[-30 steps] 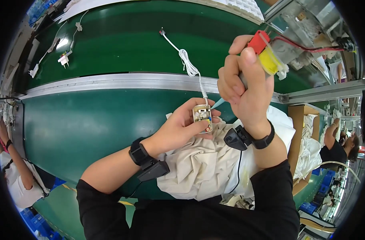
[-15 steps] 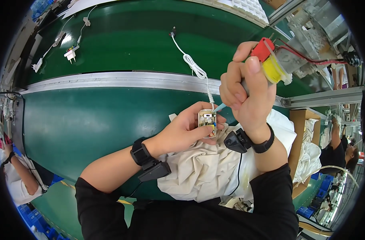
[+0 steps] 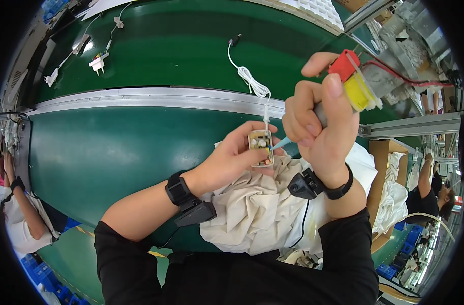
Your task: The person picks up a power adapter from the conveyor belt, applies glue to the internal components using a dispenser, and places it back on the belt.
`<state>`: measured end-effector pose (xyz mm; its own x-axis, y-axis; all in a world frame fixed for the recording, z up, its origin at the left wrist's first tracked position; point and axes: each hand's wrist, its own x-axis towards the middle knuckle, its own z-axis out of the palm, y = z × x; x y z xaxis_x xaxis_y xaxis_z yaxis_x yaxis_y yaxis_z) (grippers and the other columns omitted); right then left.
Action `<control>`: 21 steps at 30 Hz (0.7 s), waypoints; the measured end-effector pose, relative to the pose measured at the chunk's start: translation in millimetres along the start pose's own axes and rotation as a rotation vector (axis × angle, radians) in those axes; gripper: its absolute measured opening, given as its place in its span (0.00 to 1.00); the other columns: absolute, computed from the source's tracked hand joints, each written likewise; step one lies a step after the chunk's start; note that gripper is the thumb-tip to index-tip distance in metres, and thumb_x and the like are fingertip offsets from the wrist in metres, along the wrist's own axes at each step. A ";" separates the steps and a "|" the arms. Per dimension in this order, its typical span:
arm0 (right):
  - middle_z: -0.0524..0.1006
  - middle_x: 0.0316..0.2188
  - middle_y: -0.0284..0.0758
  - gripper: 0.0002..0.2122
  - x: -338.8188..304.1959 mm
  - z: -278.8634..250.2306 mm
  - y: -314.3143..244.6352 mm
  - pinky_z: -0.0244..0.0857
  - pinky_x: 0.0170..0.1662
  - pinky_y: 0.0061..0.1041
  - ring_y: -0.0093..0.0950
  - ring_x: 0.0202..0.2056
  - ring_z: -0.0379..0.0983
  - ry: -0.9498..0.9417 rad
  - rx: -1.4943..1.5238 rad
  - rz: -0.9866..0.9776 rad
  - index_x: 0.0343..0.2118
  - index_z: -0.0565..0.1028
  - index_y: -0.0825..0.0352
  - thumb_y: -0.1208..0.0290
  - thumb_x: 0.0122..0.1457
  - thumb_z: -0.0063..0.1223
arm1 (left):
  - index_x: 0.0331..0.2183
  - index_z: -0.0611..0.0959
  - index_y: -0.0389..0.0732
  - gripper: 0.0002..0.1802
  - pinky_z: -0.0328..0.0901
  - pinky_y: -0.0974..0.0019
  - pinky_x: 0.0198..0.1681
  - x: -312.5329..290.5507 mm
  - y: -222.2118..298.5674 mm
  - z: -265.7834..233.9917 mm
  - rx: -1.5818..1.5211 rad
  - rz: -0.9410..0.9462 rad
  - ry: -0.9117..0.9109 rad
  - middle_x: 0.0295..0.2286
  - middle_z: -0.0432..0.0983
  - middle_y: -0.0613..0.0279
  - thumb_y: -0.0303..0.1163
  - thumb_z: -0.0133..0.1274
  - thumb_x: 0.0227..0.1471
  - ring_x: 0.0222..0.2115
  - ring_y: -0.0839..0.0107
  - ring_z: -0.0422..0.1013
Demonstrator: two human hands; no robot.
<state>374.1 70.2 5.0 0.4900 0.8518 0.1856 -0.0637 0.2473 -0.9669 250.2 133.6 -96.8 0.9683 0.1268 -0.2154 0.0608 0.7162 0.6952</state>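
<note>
My left hand (image 3: 231, 161) holds a small power adapter (image 3: 260, 144) with its circuit board exposed inside a white casing, thumb across its lower part. From its far end runs a white cable (image 3: 252, 83), bundled in a coil, to a dark connector on the far green surface. My right hand (image 3: 326, 119) is closed around a glue dispenser (image 3: 361, 92) with red and yellow parts, its index finger raised beside the red part. The dispenser's pale blue tapered tip (image 3: 282, 143) reaches the board's right edge; whether it touches is unclear. Any glue there is too small to see.
Crumpled off-white cloth (image 3: 252, 213) lies under my hands. A metal rail (image 3: 161, 99) separates the near green table from the far surface, where another exposed adapter (image 3: 98, 62) lies. At right stand a cardboard box (image 3: 379, 170) and a metal frame; co-workers are at both sides.
The dispenser tip has shifted from the adapter's far end down along its right side. The adapter has moved slightly up and left. Items on the far surface have drifted right.
</note>
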 end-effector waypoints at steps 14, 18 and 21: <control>0.54 0.08 0.25 0.14 2.0 31.6 5.4 0.39 0.12 0.17 0.13 0.09 0.45 -0.066 0.022 -0.005 0.37 0.59 0.63 0.55 0.63 0.39 | 0.52 0.63 0.38 0.22 0.72 0.64 0.42 -18.3 17.7 -22.4 -0.189 0.045 0.016 0.46 0.67 0.53 0.21 0.40 0.54 0.43 0.71 0.69; 0.54 0.08 0.25 0.15 3.3 40.1 7.1 0.39 0.12 0.17 0.13 0.09 0.45 -0.041 0.023 -0.007 0.38 0.60 0.64 0.55 0.63 0.38 | 0.52 0.62 0.38 0.21 0.71 0.63 0.43 -22.0 21.2 -28.0 -0.206 0.044 0.012 0.46 0.67 0.53 0.22 0.39 0.55 0.43 0.70 0.69; 0.54 0.08 0.24 0.16 4.9 47.3 3.8 0.40 0.12 0.17 0.13 0.09 0.46 -0.017 -0.026 -0.002 0.39 0.60 0.65 0.54 0.63 0.37 | 0.52 0.62 0.38 0.21 0.70 0.61 0.45 -25.2 23.2 -30.9 -0.211 0.052 -0.003 0.47 0.67 0.53 0.24 0.39 0.56 0.43 0.69 0.69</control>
<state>335.1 97.2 10.6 0.4756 0.8588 0.1906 -0.0399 0.2375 -0.9706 219.7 168.2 -96.4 0.9696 0.1656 -0.1804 -0.0412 0.8365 0.5464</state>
